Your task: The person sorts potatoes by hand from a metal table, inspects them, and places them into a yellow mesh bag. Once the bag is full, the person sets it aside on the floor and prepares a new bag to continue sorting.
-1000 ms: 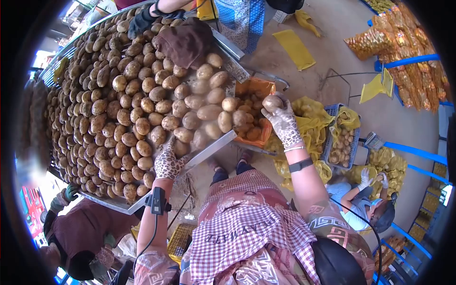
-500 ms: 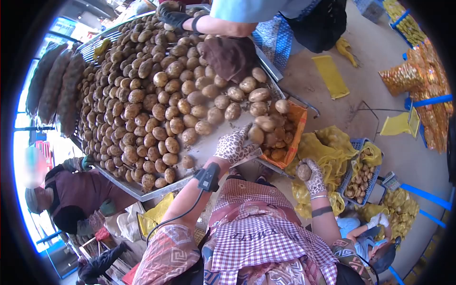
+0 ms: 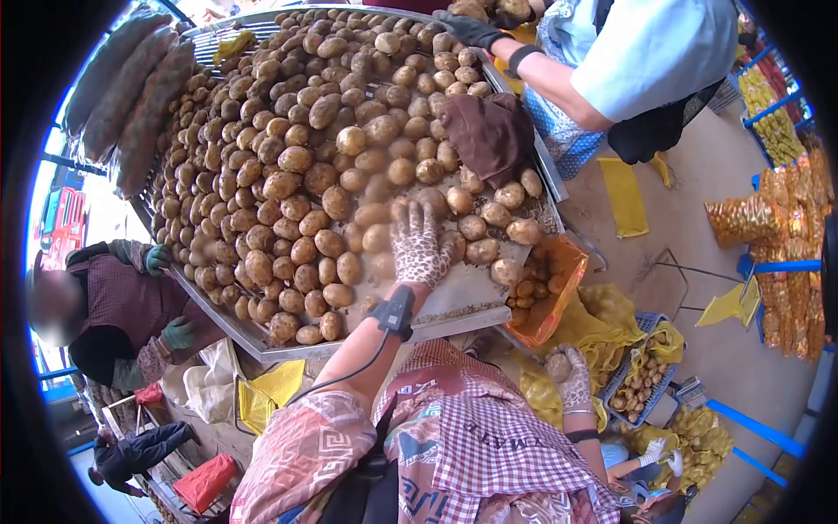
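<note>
Left hand (image 3: 419,249), in a leopard-spotted glove, lies open with its fingers parted and pointing away from the person, at the edge of the spread potatoes (image 3: 262,201). These cover the metal table (image 3: 467,293) from its left end inward: firm, earth-smudged ovals, their long axes running every way, with those just beside the fingers blurred. Pale, flat sheet metal shows bare around the wrist. Right of that hand, a crumpled, soft brown cloth (image 3: 489,135) lies near looser potatoes; at the table's right end sits an orange bag (image 3: 572,278) (its mouth wide, potatoes heaped inside). Farther right, the right hand (image 3: 574,384), gloved in the same print, has its fingers curled round one potato (image 3: 557,367), close to wrinkled yellow netting (image 3: 602,323); that potato looks nearly round, so I cannot tell where its long axis points
</note>
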Demonstrator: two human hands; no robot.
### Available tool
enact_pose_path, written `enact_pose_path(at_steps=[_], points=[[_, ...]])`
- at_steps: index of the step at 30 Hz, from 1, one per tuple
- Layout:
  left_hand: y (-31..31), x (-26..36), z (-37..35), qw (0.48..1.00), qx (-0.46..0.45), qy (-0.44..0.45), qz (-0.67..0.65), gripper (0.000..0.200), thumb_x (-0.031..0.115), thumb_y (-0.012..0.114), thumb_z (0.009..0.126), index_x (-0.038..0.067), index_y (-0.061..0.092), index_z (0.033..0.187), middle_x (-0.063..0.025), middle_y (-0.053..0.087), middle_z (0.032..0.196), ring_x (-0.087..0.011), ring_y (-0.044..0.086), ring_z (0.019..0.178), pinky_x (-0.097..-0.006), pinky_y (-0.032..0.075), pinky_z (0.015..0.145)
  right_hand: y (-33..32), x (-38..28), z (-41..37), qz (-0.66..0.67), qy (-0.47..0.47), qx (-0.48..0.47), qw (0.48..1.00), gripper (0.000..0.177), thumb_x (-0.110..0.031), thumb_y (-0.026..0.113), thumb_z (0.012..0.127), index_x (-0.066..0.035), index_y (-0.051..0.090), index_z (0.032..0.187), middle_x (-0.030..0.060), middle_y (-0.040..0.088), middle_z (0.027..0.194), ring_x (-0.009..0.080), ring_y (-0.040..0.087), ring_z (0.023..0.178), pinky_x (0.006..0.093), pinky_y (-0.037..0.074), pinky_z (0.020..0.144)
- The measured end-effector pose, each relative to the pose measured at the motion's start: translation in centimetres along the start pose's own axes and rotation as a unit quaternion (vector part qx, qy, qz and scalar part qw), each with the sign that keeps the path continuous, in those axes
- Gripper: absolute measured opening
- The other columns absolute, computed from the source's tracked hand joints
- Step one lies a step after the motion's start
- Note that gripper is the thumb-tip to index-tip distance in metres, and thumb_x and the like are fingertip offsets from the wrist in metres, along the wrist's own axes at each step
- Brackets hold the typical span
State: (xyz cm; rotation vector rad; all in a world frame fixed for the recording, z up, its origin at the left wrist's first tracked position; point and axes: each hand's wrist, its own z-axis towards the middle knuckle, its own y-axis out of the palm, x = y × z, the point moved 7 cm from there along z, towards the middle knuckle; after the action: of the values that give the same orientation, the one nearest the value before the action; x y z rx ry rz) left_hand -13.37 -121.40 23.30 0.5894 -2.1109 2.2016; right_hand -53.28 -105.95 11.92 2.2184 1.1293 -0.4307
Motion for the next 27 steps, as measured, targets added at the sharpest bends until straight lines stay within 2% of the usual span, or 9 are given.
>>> enact_pose_path(at_steps=[10, 12, 14, 17, 20, 21, 24, 26, 27], points=[[0.9, 6.3, -3.9, 0.98, -0.11, 0.149, -0.079, 0.077, 0.033, 0.07, 0.075, 0.008, 0.04, 0.141, -0.0212, 0.033, 0.146, -0.0441, 0.026, 0.136, -0.0572, 0.017, 0.112, 7.3, -2.4, 0.7, -0.066, -0.067, -0.036, 0.995, 0.008, -0.009, 0.061, 0.089, -0.003, 0.063, 0.094, 0.0103, 0.066, 0.089, 0.0209, 0.064, 0.078, 0.0347, 0.056, 0.072], [1.6, 8.6, -3.2, 0.93, -0.117, 0.252, -0.242, 0.077, 0.033, 0.07, 0.076, 0.009, 0.039, 0.142, -0.0202, 0.034, 0.146, -0.0418, 0.028, 0.136, -0.0544, 0.019, 0.112, 8.8, -2.7, -0.3, -0.068, -0.07, -0.036, 0.995, 0.01, -0.01, 0.062, 0.088, -0.003, 0.064, 0.095, 0.0099, 0.066, 0.088, 0.0206, 0.065, 0.079, 0.0338, 0.055, 0.072], [1.5, 9.9, -2.7, 0.914, -0.115, 0.278, -0.271, 0.075, 0.033, 0.068, 0.077, 0.009, 0.039, 0.142, -0.0196, 0.034, 0.146, -0.0397, 0.028, 0.136, -0.0516, 0.019, 0.113, 7.5, -2.5, 0.2, -0.101, -0.075, -0.007, 0.992, 0.011, -0.011, 0.064, 0.087, -0.003, 0.064, 0.095, 0.009, 0.066, 0.088, 0.0197, 0.064, 0.079, 0.0319, 0.054, 0.072], [0.2, 9.5, 0.9, 0.961, 0.003, 0.208, -0.184, 0.07, 0.033, 0.064, 0.083, 0.008, 0.038, 0.142, -0.0199, 0.031, 0.148, -0.0398, 0.024, 0.139, -0.0497, 0.017, 0.115, 7.6, -3.3, -1.7, -0.084, -0.103, 0.011, 0.991, 0.01, -0.011, 0.064, 0.087, -0.003, 0.064, 0.095, 0.008, 0.066, 0.089, 0.0185, 0.064, 0.079, 0.0306, 0.053, 0.072], [0.9, 7.6, 5.0, 0.993, 0.018, 0.091, -0.071, 0.067, 0.03, 0.062, 0.083, 0.008, 0.039, 0.141, -0.0217, 0.03, 0.149, -0.0403, 0.022, 0.14, -0.0522, 0.015, 0.115, 5.1, -2.6, -2.7, -0.026, -0.093, 0.009, 0.995, 0.01, -0.01, 0.064, 0.087, -0.003, 0.064, 0.095, 0.009, 0.066, 0.089, 0.0193, 0.064, 0.079, 0.0313, 0.054, 0.073], [1.0, 8.2, 5.1, 0.992, 0.015, 0.097, -0.072, 0.067, 0.03, 0.062, 0.083, 0.008, 0.039, 0.141, -0.0217, 0.03, 0.149, -0.0403, 0.022, 0.14, -0.0522, 0.015, 0.115, 4.0, -2.1, -3.1, -0.004, -0.113, 0.042, 0.993, 0.015, -0.014, 0.06, 0.089, -0.002, 0.06, 0.098, 0.0121, 0.063, 0.091, 0.0268, 0.064, 0.081, 0.0402, 0.056, 0.069], [0.0, 10.1, 4.5, 0.994, -0.04, 0.096, -0.039, 0.066, 0.03, 0.063, 0.082, 0.009, 0.04, 0.141, -0.0209, 0.033, 0.147, -0.0401, 0.026, 0.138, -0.053, 0.016, 0.115, 0.5, -0.2, -3.7, -0.019, -0.111, 0.086, 0.99, 0.017, -0.016, 0.062, 0.088, -0.002, 0.06, 0.098, 0.0126, 0.063, 0.092, 0.0265, 0.063, 0.08, 0.0403, 0.055, 0.065], [1.2, 12.6, 2.3, 0.952, -0.167, 0.245, -0.079, 0.07, 0.033, 0.067, 0.081, 0.009, 0.04, 0.141, -0.0183, 0.035, 0.146, -0.039, 0.029, 0.136, -0.0521, 0.017, 0.115, 0.6, 0.4, -5.0, 0.014, -0.114, 0.089, 0.989, 0.019, -0.017, 0.063, 0.087, -0.002, 0.06, 0.097, 0.0125, 0.063, 0.091, 0.0269, 0.063, 0.08, 0.0404, 0.055, 0.065], [1.6, 13.1, 2.7, 0.95, -0.167, 0.251, -0.079, 0.07, 0.033, 0.067, 0.081, 0.009, 0.04, 0.141, -0.0183, 0.035, 0.146, -0.039, 0.029, 0.136, -0.0521, 0.017, 0.115, 1.0, 0.5, -5.5, 0.027, -0.105, 0.098, 0.989, 0.017, -0.015, 0.063, 0.087, -0.002, 0.06, 0.098, 0.0117, 0.064, 0.09, 0.0249, 0.064, 0.079, 0.0382, 0.055, 0.067]])
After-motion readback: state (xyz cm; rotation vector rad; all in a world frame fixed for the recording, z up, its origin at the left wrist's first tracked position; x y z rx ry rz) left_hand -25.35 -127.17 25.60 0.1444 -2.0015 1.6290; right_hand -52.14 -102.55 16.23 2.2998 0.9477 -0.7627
